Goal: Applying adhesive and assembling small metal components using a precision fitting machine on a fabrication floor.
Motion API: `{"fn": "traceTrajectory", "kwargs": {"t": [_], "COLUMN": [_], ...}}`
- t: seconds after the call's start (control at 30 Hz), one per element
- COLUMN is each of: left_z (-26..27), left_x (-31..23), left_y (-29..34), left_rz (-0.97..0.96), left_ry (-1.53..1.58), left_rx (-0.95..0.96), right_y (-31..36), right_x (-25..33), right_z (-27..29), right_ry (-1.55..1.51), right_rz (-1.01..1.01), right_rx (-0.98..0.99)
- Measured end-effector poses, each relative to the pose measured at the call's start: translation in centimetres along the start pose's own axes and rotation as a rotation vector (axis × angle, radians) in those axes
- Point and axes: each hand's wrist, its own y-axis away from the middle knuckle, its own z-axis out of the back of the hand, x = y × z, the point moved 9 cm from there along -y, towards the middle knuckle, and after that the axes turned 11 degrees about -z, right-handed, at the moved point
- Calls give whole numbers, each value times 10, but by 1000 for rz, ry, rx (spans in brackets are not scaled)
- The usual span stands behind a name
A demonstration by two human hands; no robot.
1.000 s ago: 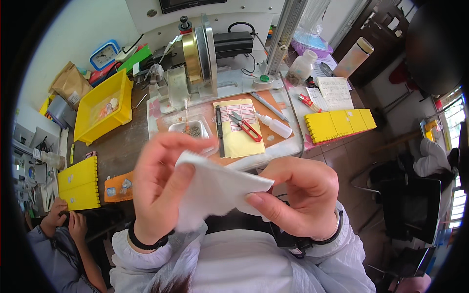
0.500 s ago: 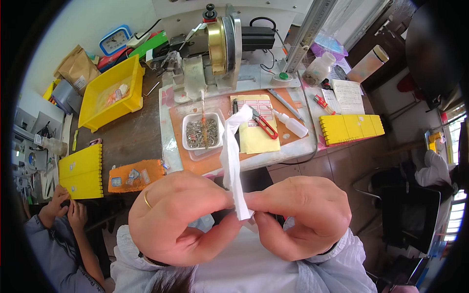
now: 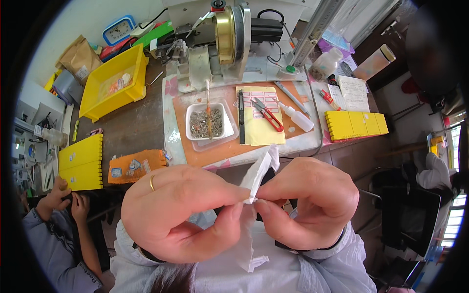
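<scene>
Cluttered workbench (image 3: 137, 127), yellow bins (image 3: 115, 83), left hand (image 3: 181, 212) and right hand (image 3: 308, 202) pinching white tissue (image 3: 259, 171)

bench: dark brown worktable (image 3: 129, 124) | left end: yellow bin (image 3: 113, 83), two yellow ridged blocks (image 3: 81, 162), orange pad (image 3: 137, 166) | middle: brown mat (image 3: 229, 146) carrying a white tray of small metal parts (image 3: 206, 122), yellow sheet (image 3: 260, 116), red snips (image 3: 267, 113) | back: metal machine with brass wheel (image 3: 224, 34) | right end: yellow ridged strip (image 3: 355, 124)
</scene>
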Motion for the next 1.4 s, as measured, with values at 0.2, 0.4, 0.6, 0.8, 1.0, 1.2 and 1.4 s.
{"fn": "traceTrajectory", "kwargs": {"t": [0.2,0.4,0.6,0.8,1.0,1.2,1.4], "left_z": [1,1,2,2,0,1,-4], "left_x": [6,6,6,7,7,18,18], "left_y": [4,5,7,8,7,21,21], "left_rz": [97,85,80,68,39,251,216], "left_ry": [-4,29,3,-13,-52,258,167], "left_rx": [-15,-22,-23,-19,-5,-158,-54], "right_y": [-1,-5,-6,-5,-6,-6,-2], "right_x": [-2,-6,-6,-8,-11,-7,-8], "right_z": [0,-3,-6,-8,-7,-8,-7], "right_ry": [-45,-88,-108,-113,-114,-105,-29], "right_rz": [-7,-116,-122,-175,-145,-88,-17], "right_rx": [-1,36,58,41,21,-20,-78]}}
